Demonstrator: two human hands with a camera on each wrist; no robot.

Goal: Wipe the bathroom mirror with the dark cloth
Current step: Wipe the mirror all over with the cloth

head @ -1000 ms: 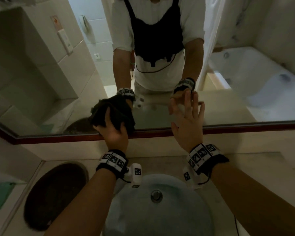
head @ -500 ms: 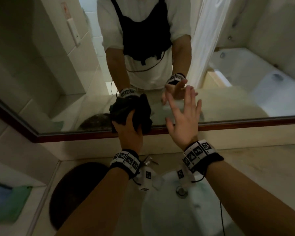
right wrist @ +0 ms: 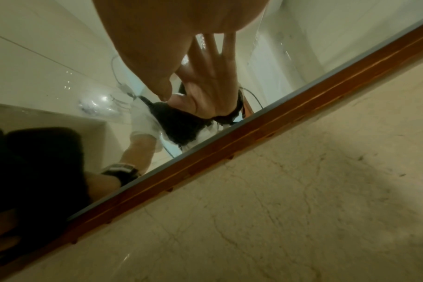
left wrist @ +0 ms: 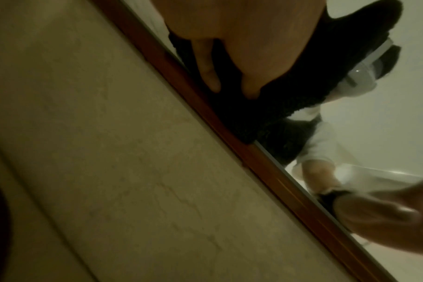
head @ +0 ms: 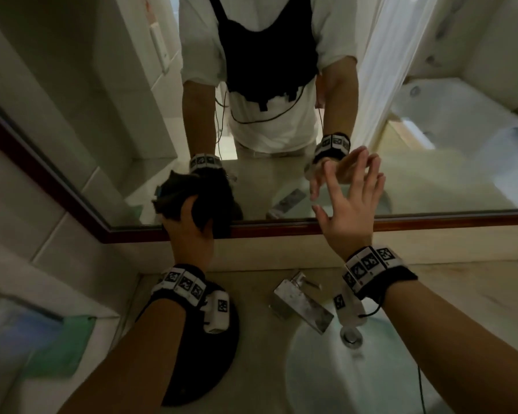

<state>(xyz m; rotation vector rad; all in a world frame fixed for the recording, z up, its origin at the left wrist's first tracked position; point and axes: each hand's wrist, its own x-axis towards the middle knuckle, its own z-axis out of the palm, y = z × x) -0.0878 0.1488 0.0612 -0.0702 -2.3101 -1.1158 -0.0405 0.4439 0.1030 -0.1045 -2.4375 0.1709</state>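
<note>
The mirror [head: 102,100] has a red-brown wooden frame [head: 431,224] along its bottom edge. My left hand [head: 189,222] grips a bunched dark cloth [head: 210,195] and presses it on the glass near the lower left corner, where it overlaps the frame. In the left wrist view the fingers [left wrist: 208,72] curl into the cloth [left wrist: 278,85] right beside the frame [left wrist: 254,152]. My right hand [head: 350,198] is spread flat, holds nothing, and has its fingertips at the glass, meeting their reflection. The right wrist view shows its palm [right wrist: 172,38] above the frame [right wrist: 229,148].
Below the mirror a beige stone counter [head: 461,294] carries a metal faucet [head: 302,306] over a white basin [head: 341,383]. A dark round object [head: 216,363] lies under my left forearm. Something green [head: 57,345] sits at the far left. A bathtub is reflected at the right.
My left hand slid the cloth to the right along the mirror's lower edge, then back left and slightly down onto the frame. The right hand stayed spread at the glass.
</note>
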